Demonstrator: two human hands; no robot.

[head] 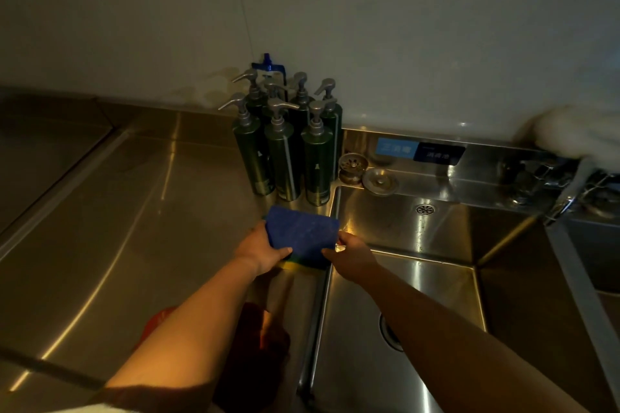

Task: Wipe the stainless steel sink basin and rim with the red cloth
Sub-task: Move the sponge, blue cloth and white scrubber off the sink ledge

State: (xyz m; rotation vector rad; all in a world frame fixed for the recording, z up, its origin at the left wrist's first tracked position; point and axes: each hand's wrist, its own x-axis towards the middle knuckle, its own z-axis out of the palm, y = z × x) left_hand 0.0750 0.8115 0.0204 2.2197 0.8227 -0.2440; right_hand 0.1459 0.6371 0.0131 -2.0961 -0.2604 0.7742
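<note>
A blue pad with a yellow-green underside, a folded cloth or sponge (pixel 302 231), is held over the sink's left rim (pixel 320 282). My left hand (pixel 260 250) grips its left edge and my right hand (pixel 352 256) pinches its right edge. The steel sink basin (pixel 419 282) lies to the right, with its drain (pixel 391 334) partly hidden by my right forearm. The red cloth (pixel 258 332) lies on the counter below my left forearm, partly covered by it.
Several green pump bottles (pixel 285 147) stand at the basin's back left corner. A strainer basket (pixel 353 167) and a drain plug (pixel 380 180) lie on the back ledge. A faucet (pixel 550 184) and white cloth (pixel 577 134) are at right. Steel counter (pixel 117 228) extends left.
</note>
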